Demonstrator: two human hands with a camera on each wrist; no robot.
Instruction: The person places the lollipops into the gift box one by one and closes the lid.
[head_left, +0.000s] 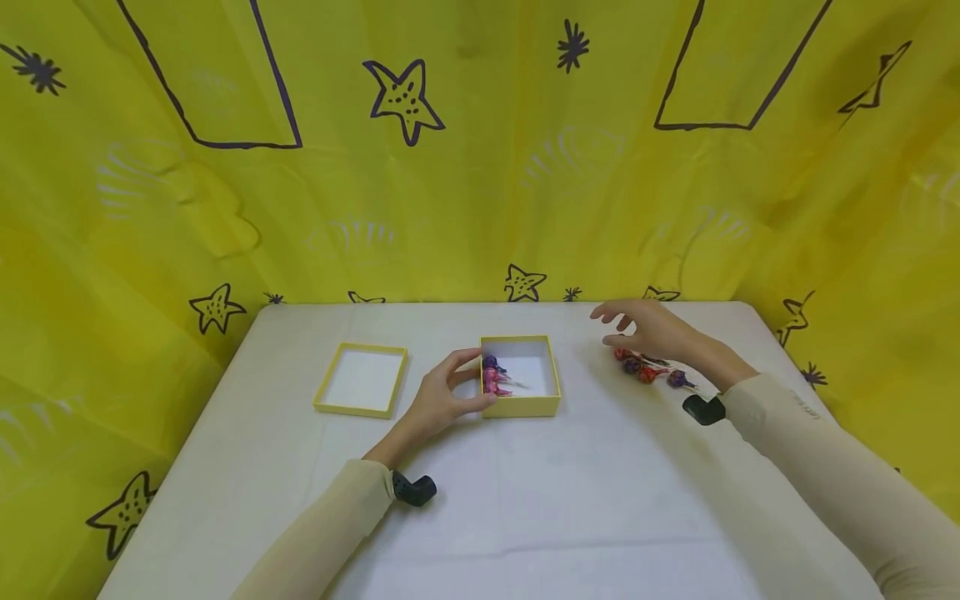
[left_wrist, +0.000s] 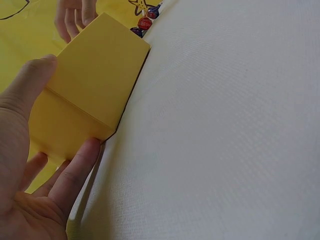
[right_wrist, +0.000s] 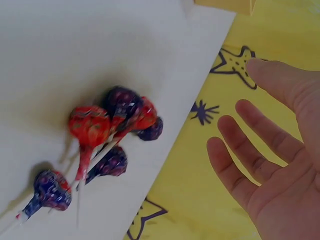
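My left hand (head_left: 437, 406) holds the left side of an open yellow box (head_left: 521, 407). In the left wrist view, the left hand (left_wrist: 37, 185) has its thumb on one edge of the box (left_wrist: 100, 65) and fingertips on another. Inside the box's left side lie a purple lollipop (head_left: 490, 362) and pink lollipops (head_left: 492, 377), sticks pointing right. My right hand (head_left: 660, 333) hovers by a pile of red and purple lollipops (head_left: 647, 374), fingers apart and holding nothing. In the right wrist view, the right hand (right_wrist: 280, 170) is clear of the red lollipop (right_wrist: 90, 125) and the purple ones beside it (right_wrist: 52, 190).
A yellow-rimmed lid (head_left: 352, 410) with a white inside lies left of the box on the white table (head_left: 540, 508). Behind and beside the table hangs a yellow curtain (head_left: 465, 192) with dark star drawings. Each wrist wears a small black device.
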